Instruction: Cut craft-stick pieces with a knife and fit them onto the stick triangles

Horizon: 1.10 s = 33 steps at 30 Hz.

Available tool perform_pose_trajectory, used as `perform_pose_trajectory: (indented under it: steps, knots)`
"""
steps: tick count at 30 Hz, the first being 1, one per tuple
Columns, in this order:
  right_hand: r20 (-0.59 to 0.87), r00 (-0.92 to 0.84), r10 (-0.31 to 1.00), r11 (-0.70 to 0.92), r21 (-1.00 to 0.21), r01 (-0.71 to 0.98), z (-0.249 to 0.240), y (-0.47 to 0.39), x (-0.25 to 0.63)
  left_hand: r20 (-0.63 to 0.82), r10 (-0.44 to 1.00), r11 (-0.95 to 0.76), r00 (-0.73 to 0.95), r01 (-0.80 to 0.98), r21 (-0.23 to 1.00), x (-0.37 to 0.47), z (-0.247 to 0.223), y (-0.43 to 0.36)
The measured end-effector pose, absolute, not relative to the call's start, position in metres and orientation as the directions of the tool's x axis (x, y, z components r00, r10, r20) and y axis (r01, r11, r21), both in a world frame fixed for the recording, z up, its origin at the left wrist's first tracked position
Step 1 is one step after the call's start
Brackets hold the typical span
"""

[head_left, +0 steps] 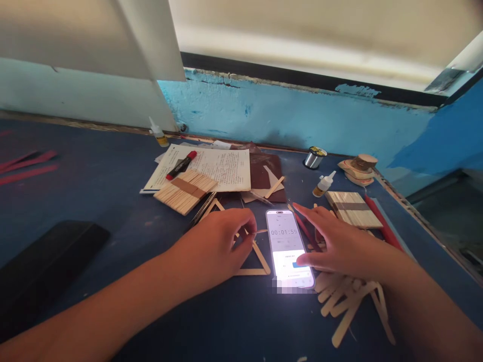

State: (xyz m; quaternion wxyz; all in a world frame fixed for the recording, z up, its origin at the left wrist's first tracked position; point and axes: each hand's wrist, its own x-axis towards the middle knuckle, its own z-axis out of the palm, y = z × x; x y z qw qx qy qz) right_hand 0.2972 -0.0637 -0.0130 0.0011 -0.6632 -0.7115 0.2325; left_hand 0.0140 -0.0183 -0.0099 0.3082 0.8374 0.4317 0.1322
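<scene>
A lit phone (289, 241) lies face up on the dark blue table, showing a timer at 00:01:59. Over its lower right part, my right hand (324, 241) is spread, with the thumb at a blue button on the screen. My left hand (226, 241) is closed in a pinch left of the phone, above a triangular frame of wooden sticks (252, 272); a thin sliver shows at its fingertips, too small to name. Loose wooden sticks (345, 301) are piled under and below my right hand.
Behind are banded stick bundles (185, 192) (354, 209), papers (226, 168), a marker (181, 165), glue bottles (158, 133) (323, 184), a wire spool (314, 158) and wood slices (358, 169). A black object (53, 256) lies left, near red strips (28, 165).
</scene>
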Motion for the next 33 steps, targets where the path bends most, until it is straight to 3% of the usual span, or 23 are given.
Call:
perform_pose_trajectory:
  steps: [5, 20, 33]
  knots:
    - [-0.32, -0.108, 0.941, -0.019, -0.367, 0.93, -0.012, -0.062, 0.293, -0.059, 0.809, -0.427, 0.585, 0.653, 0.626, 0.015, -0.012, -0.018]
    - [-0.06, -0.105, 0.993, 0.077, -0.356, 0.931, -0.033, -0.049, 0.282, 0.015, 0.784, -0.461, 0.62, 0.566, 0.683, 0.014, -0.014, -0.02]
    - [-0.04, -0.073, 0.997, 0.053, -0.368, 0.928, -0.041, -0.045, 0.28, 0.042, 0.77, -0.501, 0.637, 0.562, 0.658, 0.015, -0.019, -0.02]
